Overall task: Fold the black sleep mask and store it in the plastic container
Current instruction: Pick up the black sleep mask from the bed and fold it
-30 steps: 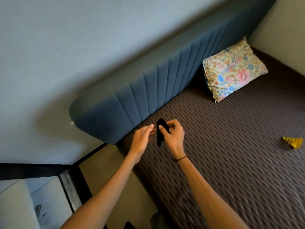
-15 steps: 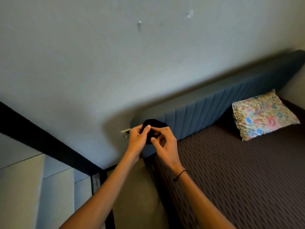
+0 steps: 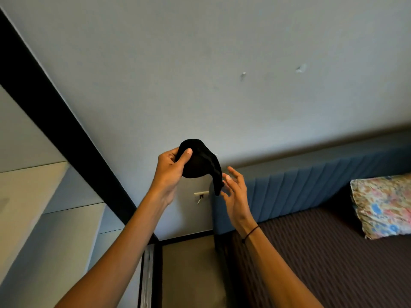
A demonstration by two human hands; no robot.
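Observation:
The black sleep mask (image 3: 200, 161) is bunched and raised in front of the wall, with a strap end hanging down on its right side. My left hand (image 3: 170, 172) grips the mask's left part between thumb and fingers. My right hand (image 3: 235, 194) is just to the right of the hanging strap, fingers spread, its fingertips close to or lightly touching the strap. No plastic container is in view.
A blue padded headboard (image 3: 300, 187) runs along the wall at right, with the brown ribbed bed cover (image 3: 322, 263) below it and a floral pillow (image 3: 384, 207) at far right. A black beam (image 3: 55, 116) crosses the left side. A small wall fitting (image 3: 201, 195) sits beside the headboard.
The view has tilted up from the bed to the wall. Both hands rose with the mask; my right hand has let go and opened, leaving the mask in my left hand.

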